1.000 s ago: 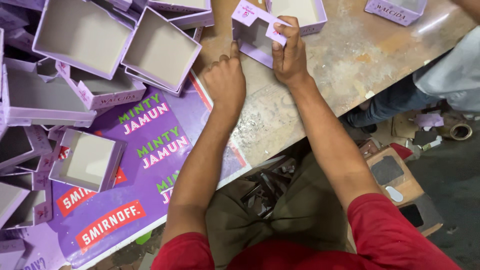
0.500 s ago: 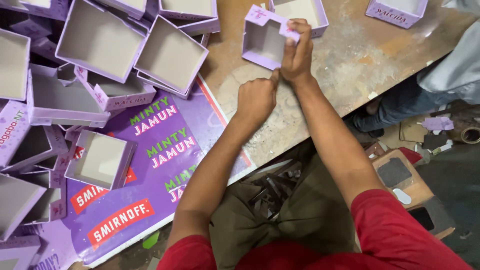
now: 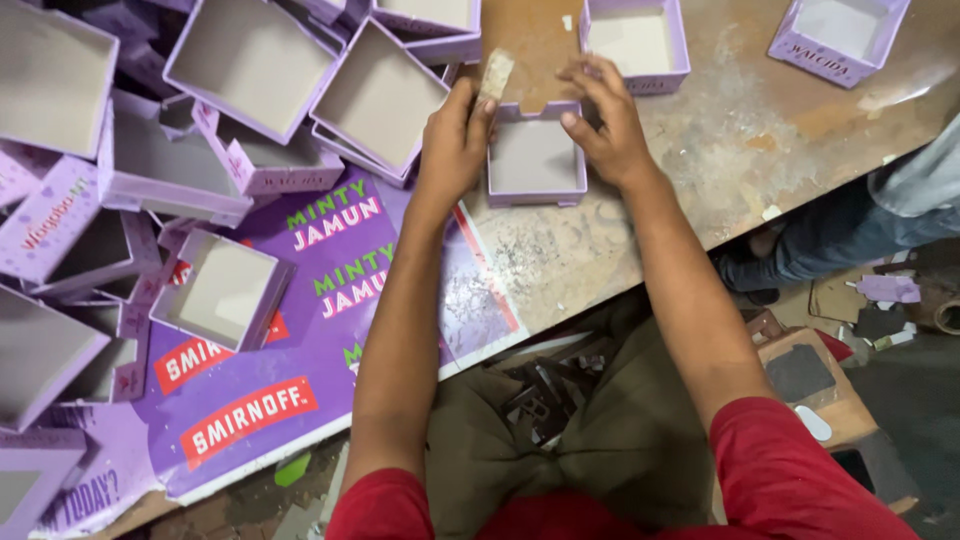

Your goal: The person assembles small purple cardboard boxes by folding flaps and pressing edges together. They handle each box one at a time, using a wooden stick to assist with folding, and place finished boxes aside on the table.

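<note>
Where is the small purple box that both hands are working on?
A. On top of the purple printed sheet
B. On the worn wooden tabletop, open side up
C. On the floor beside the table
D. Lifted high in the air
B: the small purple box lies open side up on the worn tabletop, with the left hand and right hand at its far edge.

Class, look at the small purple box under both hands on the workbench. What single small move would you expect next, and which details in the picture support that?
Probably pressing the box's far wall flat. The small purple box lies open side up on the worn table, the left hand holds a small pale block at its far left corner, and the right hand steadies its far right edge.
</note>
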